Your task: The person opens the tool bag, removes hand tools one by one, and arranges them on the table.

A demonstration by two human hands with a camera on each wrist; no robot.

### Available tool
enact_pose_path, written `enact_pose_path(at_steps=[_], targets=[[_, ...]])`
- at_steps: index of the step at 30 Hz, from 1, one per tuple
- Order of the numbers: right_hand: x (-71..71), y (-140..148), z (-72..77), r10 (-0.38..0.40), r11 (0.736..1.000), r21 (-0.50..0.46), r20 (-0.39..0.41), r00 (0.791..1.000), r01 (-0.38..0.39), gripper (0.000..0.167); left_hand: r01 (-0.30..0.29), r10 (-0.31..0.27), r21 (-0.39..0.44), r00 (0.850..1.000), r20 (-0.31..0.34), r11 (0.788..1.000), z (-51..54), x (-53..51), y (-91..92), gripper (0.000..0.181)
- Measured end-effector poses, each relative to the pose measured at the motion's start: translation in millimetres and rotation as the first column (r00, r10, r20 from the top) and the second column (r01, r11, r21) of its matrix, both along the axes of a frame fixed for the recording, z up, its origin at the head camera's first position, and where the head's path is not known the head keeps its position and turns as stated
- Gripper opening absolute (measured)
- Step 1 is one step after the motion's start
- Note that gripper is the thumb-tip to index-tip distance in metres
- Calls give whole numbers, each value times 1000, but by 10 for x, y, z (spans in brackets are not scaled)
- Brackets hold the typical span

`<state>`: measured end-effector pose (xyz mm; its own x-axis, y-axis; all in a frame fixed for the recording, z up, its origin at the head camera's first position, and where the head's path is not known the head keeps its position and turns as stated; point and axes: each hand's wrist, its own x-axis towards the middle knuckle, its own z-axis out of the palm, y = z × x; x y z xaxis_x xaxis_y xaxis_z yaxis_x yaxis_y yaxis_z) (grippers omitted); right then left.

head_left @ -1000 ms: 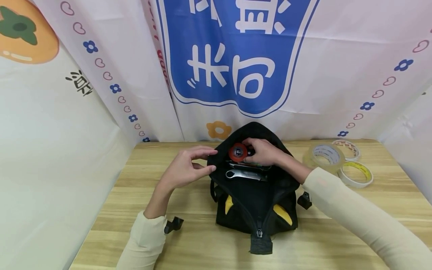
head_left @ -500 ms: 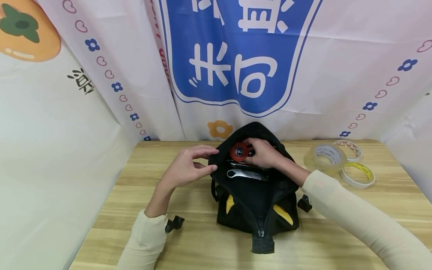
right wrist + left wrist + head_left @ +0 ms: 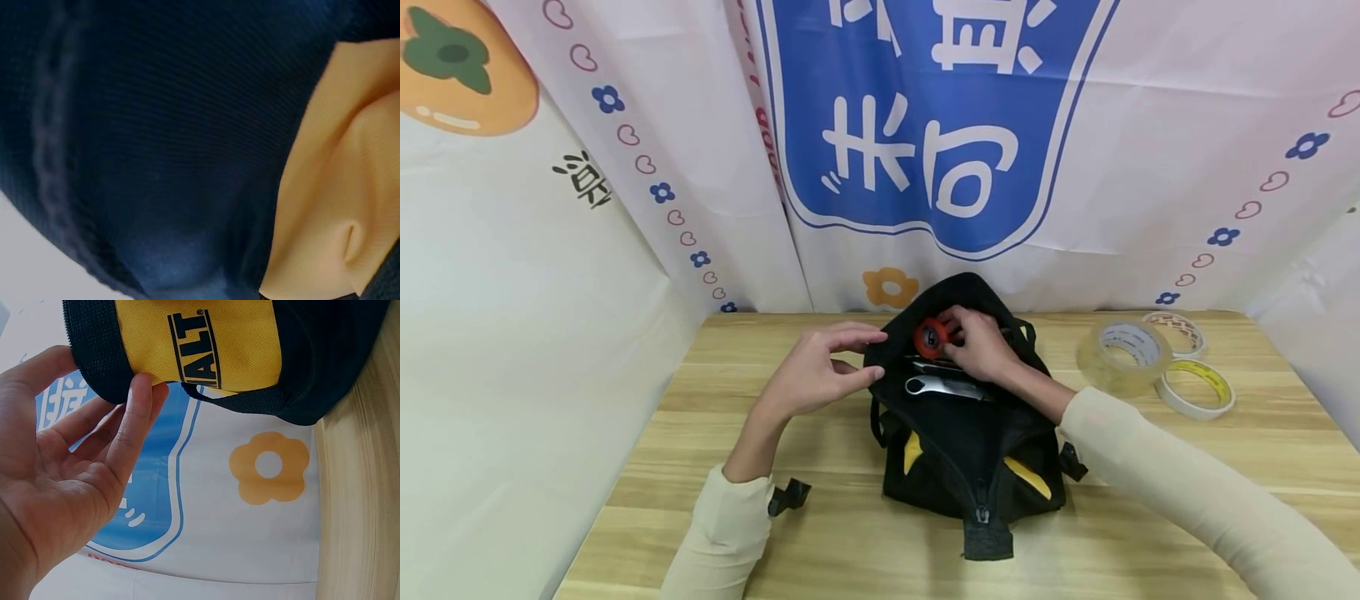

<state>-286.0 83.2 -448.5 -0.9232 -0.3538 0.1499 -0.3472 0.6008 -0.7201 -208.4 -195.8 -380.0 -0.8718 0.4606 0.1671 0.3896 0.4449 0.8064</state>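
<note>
A black-and-yellow tool bag (image 3: 943, 467) stands on the table with its zipped mouth spread wide. My left hand (image 3: 820, 371) pinches the left rim of the mouth; in the left wrist view its fingers and thumb meet the bag's zip edge (image 3: 94, 356). Inside the bag, my right hand (image 3: 981, 342) pinches the right side of a roll of red tape (image 3: 929, 337) with a dark centre. Below it lie a ring-ended wrench (image 3: 943, 387) and another slim metal tool, partly hidden. The right wrist view shows only dark cloth (image 3: 187, 137) and a yellow panel (image 3: 337, 175), no hand.
Right of the bag lie a wide clear tape roll (image 3: 1123, 358), a white roll with a yellow core (image 3: 1197, 388) and another pale roll (image 3: 1183, 333). A printed curtain (image 3: 1075, 225) hangs behind the wooden table (image 3: 700, 417). Black wrist mounts sit near both sleeves.
My right hand has shifted slightly and the red tape roll has turned a little toward it. The left hand keeps its hold on the rim.
</note>
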Motion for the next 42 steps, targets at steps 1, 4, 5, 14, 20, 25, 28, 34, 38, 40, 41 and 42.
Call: enact_pose_path(at_steps=[1, 4, 5, 14, 20, 25, 28, 34, 38, 40, 41, 42], targets=[[-1, -2, -8, -5, 1000, -6, -1, 1000, 5, 38, 0, 0, 1, 1000, 0, 1000, 2, 0, 1, 43], [1, 7, 10, -17, 1000, -24, 16, 1000, 17, 36, 2, -2, 5, 1000, 1, 1000, 9, -6, 6, 43], [3, 15, 26, -18, 999, -29, 22, 1000, 19, 35, 4, -4, 7, 1000, 1, 1000, 11, -9, 9, 43], [69, 88, 182, -6, 994, -105, 88, 996, 16, 29, 13, -13, 7, 1000, -8, 1000, 17, -25, 9, 43], [153, 115, 254, -3, 994, -108, 78, 997, 11, 24, 12, -12, -1, 1000, -9, 1000, 20, -25, 9, 42], [226, 146, 317, 4, 993, -120, 96, 995, 7, 24, 15, -15, 7, 1000, -4, 1000, 23, -27, 12, 43], [264, 175, 356, 12, 991, -133, 98, 995, 1, 25, 17, -17, 13, 1000, -2, 1000, 22, -27, 10, 43], [339, 241, 451, 29, 986, -164, 104, 994, -11, 25, 18, -18, 14, 1000, -8, 1000, 8, -23, 4, 43], [368, 280, 489, 36, 984, -178, 127, 991, -13, 25, 20, -20, 11, 1000, -13, 1000, -5, -20, 1, 43], [381, 307, 506, 41, 982, -188, 135, 990, -15, 26, 20, -19, 10, 1000, -14, 1000, -8, -17, 0, 43], [390, 321, 517, 46, 981, -194, 135, 990, -19, 26, 19, -19, 9, 1000, -14, 1000, -9, -15, -1, 43], [399, 336, 528, 49, 980, -200, 134, 990, -21, 26, 19, -19, 9, 1000, -14, 1000, -9, -13, -2, 43]])
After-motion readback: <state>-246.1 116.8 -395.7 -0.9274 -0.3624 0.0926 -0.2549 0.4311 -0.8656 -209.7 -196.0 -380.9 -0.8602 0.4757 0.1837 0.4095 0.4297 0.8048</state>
